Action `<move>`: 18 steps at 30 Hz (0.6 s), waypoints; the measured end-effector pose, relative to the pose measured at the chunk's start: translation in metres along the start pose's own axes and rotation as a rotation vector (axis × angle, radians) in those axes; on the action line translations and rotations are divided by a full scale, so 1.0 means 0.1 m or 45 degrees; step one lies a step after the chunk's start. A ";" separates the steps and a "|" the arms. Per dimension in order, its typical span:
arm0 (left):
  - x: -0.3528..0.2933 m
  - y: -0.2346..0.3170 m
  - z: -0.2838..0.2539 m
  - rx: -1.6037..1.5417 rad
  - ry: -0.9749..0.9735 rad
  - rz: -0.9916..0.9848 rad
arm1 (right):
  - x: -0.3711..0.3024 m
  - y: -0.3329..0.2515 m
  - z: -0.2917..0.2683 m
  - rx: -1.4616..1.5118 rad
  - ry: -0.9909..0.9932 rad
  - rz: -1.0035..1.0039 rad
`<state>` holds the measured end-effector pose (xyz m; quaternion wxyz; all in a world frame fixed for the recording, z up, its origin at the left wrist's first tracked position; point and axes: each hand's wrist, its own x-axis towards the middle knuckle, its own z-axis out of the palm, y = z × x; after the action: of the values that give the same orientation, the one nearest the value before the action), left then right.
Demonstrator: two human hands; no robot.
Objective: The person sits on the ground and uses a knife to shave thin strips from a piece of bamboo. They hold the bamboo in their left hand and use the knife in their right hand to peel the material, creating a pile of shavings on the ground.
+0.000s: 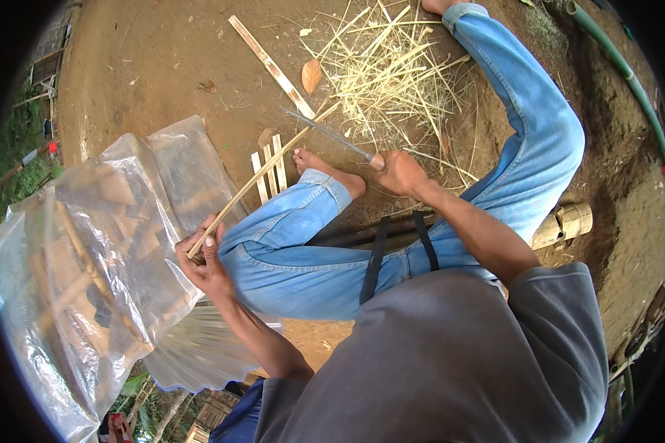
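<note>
My left hand [205, 260] is closed round the near end of a long, thin bamboo strip [253, 182], beside my left knee. The strip slants up and away to the right, over my left shin. In my right hand [400, 173] is the short wooden handle of a knife [336, 136], its narrow grey blade pointing to the far left. The blade crosses the strip near its far end; whether they touch I cannot tell. Pale, curled bamboo shavings [391, 70] lie heaped on the ground beyond the blade.
A flat bamboo slat [272, 65] and several short slats [270, 170] lie near my left foot, with a brown leaf [311, 76] beyond. Clear plastic sheeting [118, 221] covers things at left. Behind my right thigh is a bamboo pole [565, 225]; a green hose [621, 63] runs far right.
</note>
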<state>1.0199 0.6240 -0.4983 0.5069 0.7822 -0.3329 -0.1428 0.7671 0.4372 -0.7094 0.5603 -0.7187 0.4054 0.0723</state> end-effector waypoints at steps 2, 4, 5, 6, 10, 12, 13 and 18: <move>-0.06 -0.03 0.02 0.002 0.032 -0.013 | -0.06 -0.02 -0.02 0.038 -0.010 0.101; -0.03 -0.01 0.00 -0.012 0.039 -0.022 | -0.08 0.03 0.16 -0.006 0.042 -0.103; 0.00 0.00 0.01 -0.022 0.046 -0.021 | -0.06 0.06 0.21 -0.032 0.071 -0.210; 0.01 0.01 0.05 -0.007 0.060 -0.039 | 0.00 0.12 0.19 -0.022 0.048 -0.119; 0.02 -0.02 0.02 -0.046 0.021 -0.030 | 0.40 0.42 0.09 -0.046 0.095 0.385; 0.03 0.00 0.03 -0.044 0.010 -0.025 | 0.40 0.40 0.01 -0.009 0.056 0.379; 0.01 0.01 0.00 -0.040 0.015 -0.036 | 0.32 0.28 -0.05 -0.012 -0.009 0.329; 0.09 0.01 0.02 -0.060 0.033 -0.063 | 0.15 0.26 0.20 -0.045 0.066 0.197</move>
<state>1.0254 0.6162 -0.4976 0.5256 0.7799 -0.3035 -0.1530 0.7666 0.4454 -0.7446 0.5297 -0.6964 0.4729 0.1039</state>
